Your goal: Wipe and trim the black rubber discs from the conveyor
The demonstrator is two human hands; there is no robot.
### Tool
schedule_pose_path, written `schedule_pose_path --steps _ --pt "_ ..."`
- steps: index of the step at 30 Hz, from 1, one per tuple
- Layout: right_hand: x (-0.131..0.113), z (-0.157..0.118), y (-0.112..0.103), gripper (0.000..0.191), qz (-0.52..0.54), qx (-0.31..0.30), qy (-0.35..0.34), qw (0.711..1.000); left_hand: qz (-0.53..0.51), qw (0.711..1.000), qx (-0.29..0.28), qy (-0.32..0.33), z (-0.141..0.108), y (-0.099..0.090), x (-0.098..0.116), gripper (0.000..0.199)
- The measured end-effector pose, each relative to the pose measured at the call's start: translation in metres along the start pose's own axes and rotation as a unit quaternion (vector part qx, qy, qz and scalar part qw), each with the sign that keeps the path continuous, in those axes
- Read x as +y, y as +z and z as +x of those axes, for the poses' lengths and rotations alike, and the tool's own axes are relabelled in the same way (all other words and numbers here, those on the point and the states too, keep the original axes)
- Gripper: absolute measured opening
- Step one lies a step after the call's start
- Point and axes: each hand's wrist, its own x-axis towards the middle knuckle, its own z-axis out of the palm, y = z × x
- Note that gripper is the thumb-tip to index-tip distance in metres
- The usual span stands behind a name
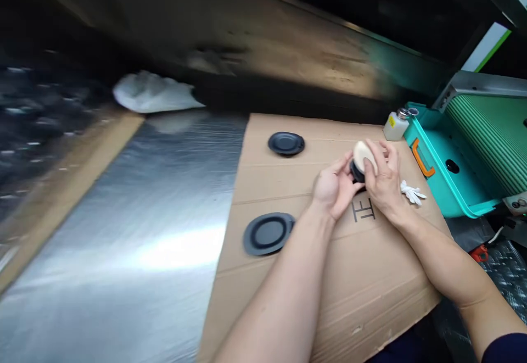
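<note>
Over the cardboard sheet (288, 179), my left hand (332, 187) is closed around a small black round part (357, 173), mostly hidden by the fingers. My right hand (382, 173) grips a cream-coloured round pad (364, 156), tilted and held against or just above the black part; whether the two touch I cannot tell. To the left lies a dark oval dish-like part (286, 143). A larger grey one with a black ring (268, 233) rests nearer me, partly behind my left forearm.
A white bottle (395, 127) with a metal top stands by a teal bin (442, 176) with an orange handle (422, 158). White crumpled pieces (412, 193) lie right of my hands. Beyond is a green ribbed belt (489, 132). Left is a shiny metal surface (164, 231) with a white bundle (154, 93).
</note>
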Motion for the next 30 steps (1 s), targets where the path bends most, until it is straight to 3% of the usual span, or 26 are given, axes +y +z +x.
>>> schedule_pose_path --steps 2,5,7,11,16,20,30 --pt "-0.002 0.000 -0.002 0.043 -0.015 -0.028 -0.045 0.998 -0.016 1.000 0.009 -0.010 0.000 0.001 0.001 0.027" --pt "-0.016 -0.006 -0.006 0.050 -0.061 -0.138 -0.104 0.983 -0.034 0.999 0.023 -0.022 0.001 0.000 0.005 0.033" --pt "-0.029 -0.010 -0.007 0.061 -0.115 -0.182 -0.113 0.970 -0.041 0.999 0.006 -0.031 0.001 -0.002 0.008 0.036" --pt "-0.044 -0.008 -0.007 0.076 -0.170 -0.209 -0.093 0.958 -0.043 0.998 -0.037 -0.024 0.002 -0.009 0.013 0.035" --pt "-0.036 -0.010 -0.012 0.075 -0.132 -0.259 -0.085 0.953 -0.044 0.996 -0.051 -0.050 0.004 -0.012 0.007 0.042" --pt "-0.031 -0.014 -0.015 0.075 -0.100 -0.266 -0.017 0.959 -0.029 0.997 -0.057 -0.052 0.004 -0.014 -0.003 0.048" --pt "-0.036 -0.015 -0.020 0.095 0.053 -0.319 -0.019 0.946 -0.035 0.995 -0.070 -0.068 0.014 -0.038 -0.004 0.066"
